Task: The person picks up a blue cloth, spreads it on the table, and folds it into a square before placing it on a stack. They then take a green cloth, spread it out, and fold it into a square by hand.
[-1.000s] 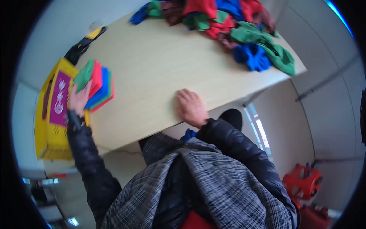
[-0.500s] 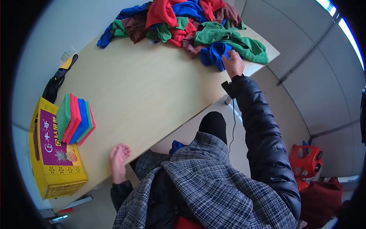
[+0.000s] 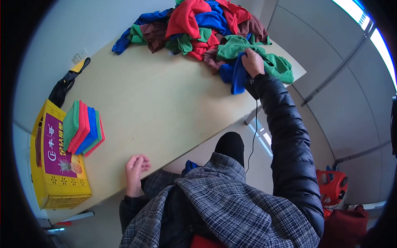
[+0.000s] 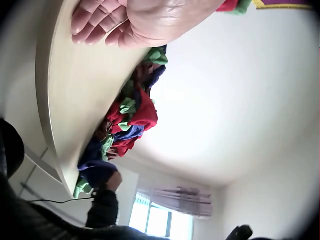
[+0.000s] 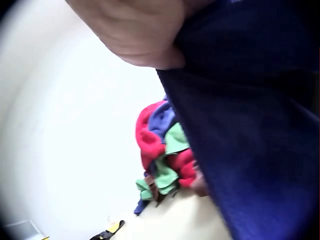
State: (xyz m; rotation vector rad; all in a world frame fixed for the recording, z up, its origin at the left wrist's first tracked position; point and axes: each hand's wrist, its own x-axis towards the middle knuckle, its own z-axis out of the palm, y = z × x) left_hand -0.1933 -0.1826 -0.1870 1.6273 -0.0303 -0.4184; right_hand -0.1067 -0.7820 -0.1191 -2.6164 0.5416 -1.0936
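My right hand (image 3: pixel 253 63) pinches a blue cloth (image 3: pixel 238 80) near the right end of the table, and the cloth hangs down from the fingers. In the right wrist view the blue cloth (image 5: pixel 250 115) fills the right side, falling from the thumb. A crumpled green cloth (image 3: pixel 275 64) lies just behind that hand. My left hand (image 3: pixel 135 171) holds nothing and stays by the table's front edge, fingers loosely bent; the left wrist view shows its palm (image 4: pixel 160 20). Left of it, folded red, blue and green cloths (image 3: pixel 84 128) form a neat stack.
A heap of crumpled cloths (image 3: pixel 190 22) covers the table's back. A yellow pineapple box (image 3: pixel 66 186) stands at the left beside the stack, with a black and yellow strap (image 3: pixel 66 82) behind it. A cable (image 3: pixel 253 136) hangs from my right wrist. Red stool (image 3: pixel 331 186) on the floor.
My left hand has left the folded stack and come back to the table's front edge. My right hand has reached to the blue cloth at the heap's right and raised part of it.
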